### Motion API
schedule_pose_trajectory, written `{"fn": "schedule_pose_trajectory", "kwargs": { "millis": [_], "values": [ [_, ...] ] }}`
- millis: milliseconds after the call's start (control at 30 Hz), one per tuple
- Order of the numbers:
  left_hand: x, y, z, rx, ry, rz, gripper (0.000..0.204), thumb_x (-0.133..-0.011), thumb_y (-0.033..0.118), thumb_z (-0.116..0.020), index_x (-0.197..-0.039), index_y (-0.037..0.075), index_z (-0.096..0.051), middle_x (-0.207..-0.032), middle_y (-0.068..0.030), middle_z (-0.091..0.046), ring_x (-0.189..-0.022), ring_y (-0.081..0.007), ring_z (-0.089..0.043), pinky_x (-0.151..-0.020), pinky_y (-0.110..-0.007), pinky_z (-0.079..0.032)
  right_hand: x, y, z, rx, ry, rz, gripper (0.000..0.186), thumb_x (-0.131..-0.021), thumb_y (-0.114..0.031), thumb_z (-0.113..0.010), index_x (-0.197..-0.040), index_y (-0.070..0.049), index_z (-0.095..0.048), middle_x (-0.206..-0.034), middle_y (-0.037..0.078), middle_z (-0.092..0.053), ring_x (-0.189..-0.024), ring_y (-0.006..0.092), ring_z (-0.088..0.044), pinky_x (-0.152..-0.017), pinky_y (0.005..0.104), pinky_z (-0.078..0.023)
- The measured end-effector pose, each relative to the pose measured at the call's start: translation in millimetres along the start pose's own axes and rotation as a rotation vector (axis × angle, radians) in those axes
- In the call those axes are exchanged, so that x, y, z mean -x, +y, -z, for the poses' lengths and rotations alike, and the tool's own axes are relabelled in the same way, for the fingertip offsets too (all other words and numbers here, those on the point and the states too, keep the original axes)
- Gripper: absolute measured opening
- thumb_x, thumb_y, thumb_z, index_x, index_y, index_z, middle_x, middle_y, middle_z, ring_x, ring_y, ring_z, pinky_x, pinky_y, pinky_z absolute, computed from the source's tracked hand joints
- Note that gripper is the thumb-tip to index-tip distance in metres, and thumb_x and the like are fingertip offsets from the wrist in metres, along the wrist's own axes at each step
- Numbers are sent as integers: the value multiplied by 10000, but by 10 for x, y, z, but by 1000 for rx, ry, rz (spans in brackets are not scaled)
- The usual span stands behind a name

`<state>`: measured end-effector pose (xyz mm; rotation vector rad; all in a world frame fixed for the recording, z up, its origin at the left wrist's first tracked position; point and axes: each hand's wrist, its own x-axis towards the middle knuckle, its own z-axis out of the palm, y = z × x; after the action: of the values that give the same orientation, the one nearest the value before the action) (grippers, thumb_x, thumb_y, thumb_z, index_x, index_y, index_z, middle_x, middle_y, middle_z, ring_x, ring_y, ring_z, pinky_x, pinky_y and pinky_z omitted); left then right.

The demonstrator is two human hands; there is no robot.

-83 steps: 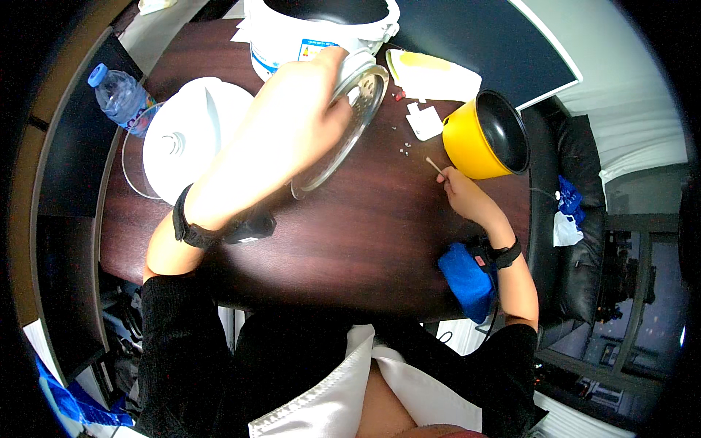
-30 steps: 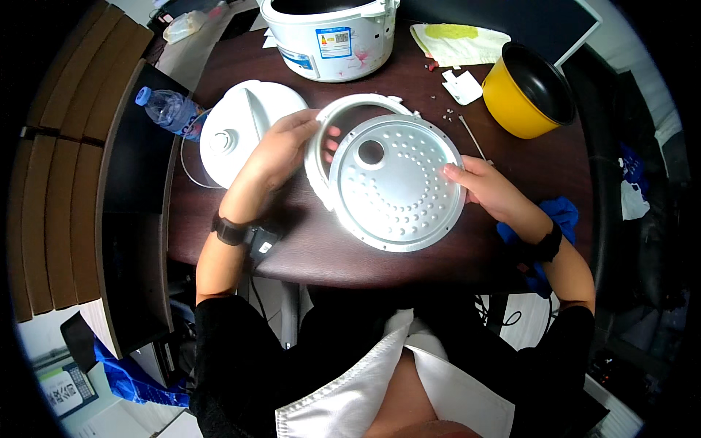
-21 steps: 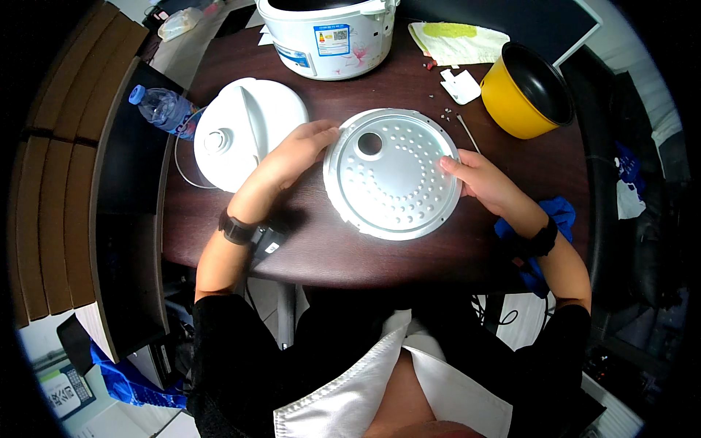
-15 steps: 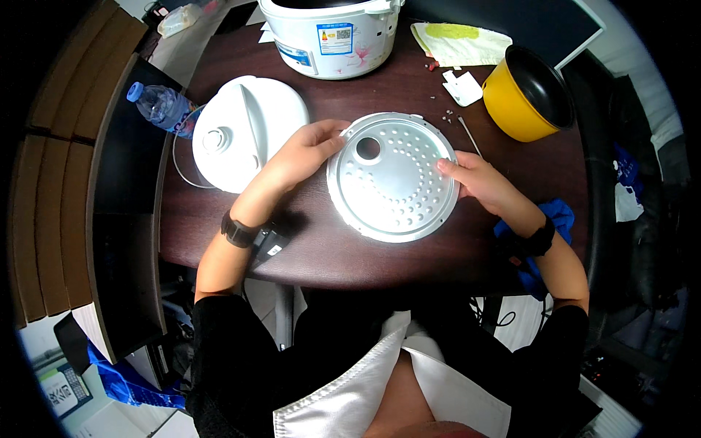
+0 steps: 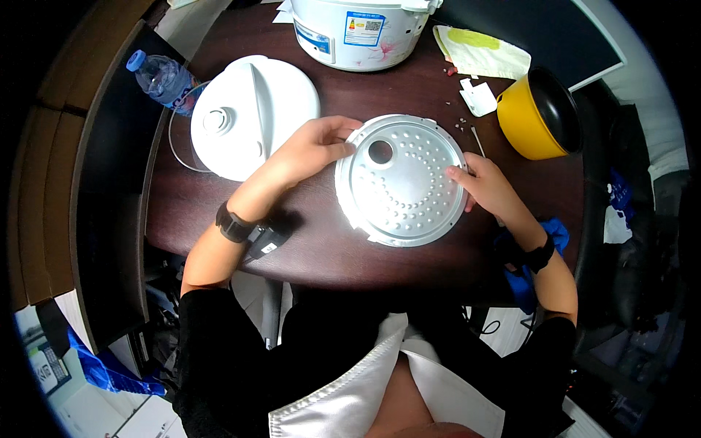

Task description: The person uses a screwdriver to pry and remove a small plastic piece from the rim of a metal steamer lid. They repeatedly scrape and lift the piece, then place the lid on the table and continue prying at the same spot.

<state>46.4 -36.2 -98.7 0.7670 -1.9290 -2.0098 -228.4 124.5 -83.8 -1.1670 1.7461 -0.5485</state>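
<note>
A round silver metal inner lid (image 5: 409, 179), dotted with raised bumps and with one large hole near its upper left, is held face up over the table. My left hand (image 5: 318, 151) grips its upper left rim, fingers partly hidden behind the edge. On the right side my right hand (image 5: 488, 188) pinches the rim, thumb on top and fingers beneath. Left of my hands lies a white rice cooker lid (image 5: 292, 102) with a ridge and a round steam vent. Beyond the inner lid stands the white rice cooker body (image 5: 405, 44) with a blue label.
A yellow pot with a black inside (image 5: 522, 128) lies tilted at the right, near a white plastic piece (image 5: 478, 98), small bits and a thin stick (image 5: 476, 139). Behind them is a green-and-white cloth (image 5: 489, 55). A water bottle (image 5: 164, 80) stands at the left.
The view has shifted slightly, so the table's things sit a little differently in it. Both hands keep hold of the inner lid, which has barely moved between them.
</note>
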Motion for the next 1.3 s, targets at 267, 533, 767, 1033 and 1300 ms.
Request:
{"fn": "schedule_pose_trajectory", "kwargs": {
  "millis": [267, 533, 767, 1033, 1300],
  "values": [
    [-7, -72, 35, -17, 58, -5, 380, -848, -33, -545, -1226, -45, -502, -1142, -96, -593, -1020, -150, -569, -924, -275, -447, 125, 17, 60, -140, -17, 29, 282, -920, -265, -535, -999, 2, -579, -725, 47, -615, -539, 81, -575, -445, 202, -466],
    [-70, -132, 17, 12, 130, -71, 376, -864, -53, -486, -1240, -41, -492, -1180, -101, -572, -1093, -158, -537, -968, -266, -408, 222, 109, 235, -17, -11, 71, 303, -907, -316, -544, -974, -25, -598, -724, 20, -600, -581, 78, -553, -503, 208, -431],
    [-7, 102, -1, -83, 121, -107, 345, -897, 57, -514, -1231, -26, -519, -1164, -96, -586, -1058, -142, -541, -954, -266, -403, 305, 5, 216, -65, 40, 150, 285, -915, -306, -539, -963, -33, -605, -762, 14, -596, -688, 83, -554, -642, 244, -440],
    [196, 222, -379, 463, -23, 99, 359, -935, 234, -543, -1182, -26, -529, -1078, -108, -630, -964, -146, -614, -852, -257, -494, 436, -27, -71, -245, 136, 273, 296, -941, -294, -531, -970, -5, -585, -788, 38, -599, -726, 93, -550, -646, 264, -445],
    [233, 307, -580, 550, 71, 214, 266, -951, 154, -487, -1161, 0, -541, -1083, -116, -617, -960, -186, -631, -854, -312, -523, 1460, 374, 34, 864, 484, 43, 703, -728, -428, -728, -1249, -42, -454, -1215, 159, -496, -1156, 308, -457, -968, 447, -357]
  ]
}}
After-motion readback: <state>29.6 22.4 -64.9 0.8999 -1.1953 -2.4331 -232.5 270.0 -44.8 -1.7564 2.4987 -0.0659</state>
